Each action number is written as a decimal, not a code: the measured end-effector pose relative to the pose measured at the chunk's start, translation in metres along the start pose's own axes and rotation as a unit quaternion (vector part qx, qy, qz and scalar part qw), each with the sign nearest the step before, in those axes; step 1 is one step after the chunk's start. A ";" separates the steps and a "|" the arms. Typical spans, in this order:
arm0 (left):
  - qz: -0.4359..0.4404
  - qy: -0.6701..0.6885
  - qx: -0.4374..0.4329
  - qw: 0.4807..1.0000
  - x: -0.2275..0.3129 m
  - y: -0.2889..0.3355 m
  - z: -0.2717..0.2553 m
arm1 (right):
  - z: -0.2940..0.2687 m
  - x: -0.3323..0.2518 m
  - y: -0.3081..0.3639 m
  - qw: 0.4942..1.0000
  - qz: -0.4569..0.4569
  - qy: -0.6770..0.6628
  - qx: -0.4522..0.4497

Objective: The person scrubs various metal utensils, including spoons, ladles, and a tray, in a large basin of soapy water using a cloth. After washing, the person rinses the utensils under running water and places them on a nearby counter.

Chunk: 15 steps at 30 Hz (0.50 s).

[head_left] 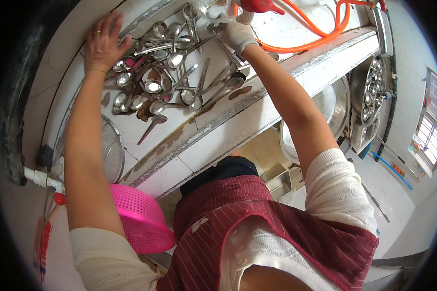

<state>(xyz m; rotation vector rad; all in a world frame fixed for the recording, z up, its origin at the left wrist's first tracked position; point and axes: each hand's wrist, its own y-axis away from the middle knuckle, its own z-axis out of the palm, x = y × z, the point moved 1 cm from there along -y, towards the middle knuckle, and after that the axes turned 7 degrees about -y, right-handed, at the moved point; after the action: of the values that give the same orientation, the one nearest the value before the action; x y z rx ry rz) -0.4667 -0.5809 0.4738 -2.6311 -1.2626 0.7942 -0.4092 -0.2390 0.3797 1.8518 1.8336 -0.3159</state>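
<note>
My left hand [103, 44] lies flat with fingers spread on the white tiled ledge at the far left, a ring on one finger. It is beside a heap of metal spoons [153, 86] spread over the tiled sink floor [172, 116]. My right hand [238, 38], in a pale glove, is at the far end of the heap. Its fingers are curled by a dark, spoon-like end [217, 28]; what they grip is partly hidden. Just beyond the glove are a red object [258, 5] and clear, shiny splashes [213, 9]. One spoon [152, 129] lies apart, nearer to me.
An orange hose [303, 48] loops at the far right. A round wire strainer [112, 150] and a pink plastic basket [143, 218] stand at the left, near a white pipe [41, 178]. Beyond the raised sink edge [218, 121] are a large metal basin [342, 104] and a tray of round metal pieces [371, 87].
</note>
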 end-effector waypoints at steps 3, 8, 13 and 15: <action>0.005 0.002 -0.006 1.000 0.003 -0.004 -0.001 | 0.042 0.022 -0.028 0.975 0.008 -0.188 0.116; 0.001 -0.014 -0.020 1.000 0.001 0.001 -0.004 | 0.049 -0.093 -0.043 0.966 0.151 0.114 0.178; 0.006 -0.019 -0.017 1.000 0.005 -0.004 -0.003 | 0.060 -0.068 -0.049 0.940 0.206 -0.224 0.156; 0.001 -0.002 -0.012 1.000 0.001 0.004 -0.003 | 0.019 -0.074 0.004 0.946 0.146 -0.246 0.154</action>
<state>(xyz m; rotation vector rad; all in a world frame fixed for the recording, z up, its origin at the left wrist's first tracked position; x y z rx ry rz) -0.4622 -0.5823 0.4744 -2.6516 -1.2794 0.7894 -0.4065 -0.3125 0.4017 1.9841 1.2050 -0.9055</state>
